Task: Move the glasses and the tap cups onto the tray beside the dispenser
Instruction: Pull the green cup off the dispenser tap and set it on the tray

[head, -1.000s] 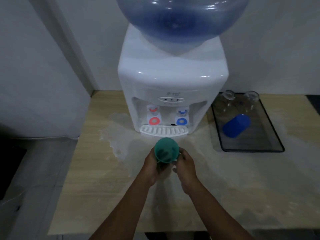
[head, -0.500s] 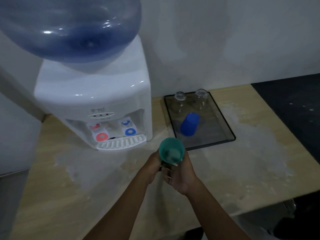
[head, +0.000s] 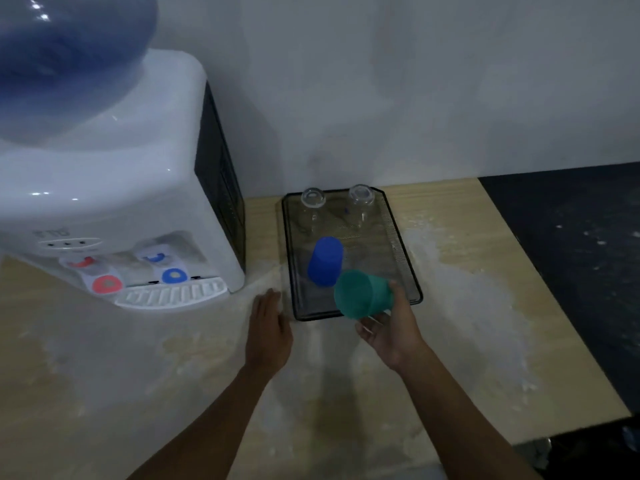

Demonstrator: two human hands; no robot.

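My right hand (head: 389, 329) grips a green plastic cup (head: 362, 294), tilted on its side with its mouth facing me, over the near edge of the dark tray (head: 398, 244). A blue cup (head: 325, 260) stands upside down on the tray just beyond it. Two clear glasses (head: 313, 199) (head: 361, 195) stand upside down at the tray's far end. My left hand (head: 268, 327) hovers flat and open over the counter, left of the tray's near corner, holding nothing.
The white water dispenser (head: 114, 202) with its blue bottle (head: 65, 60) stands left of the tray, red and blue taps facing me. The wooden counter (head: 467, 306) has pale stains. A dark surface (head: 571, 254) lies beyond the counter's right edge.
My left hand has let go of the green cup and dropped away to the left. My right hand carried the cup right over the tray and tipped it. The view swung right.
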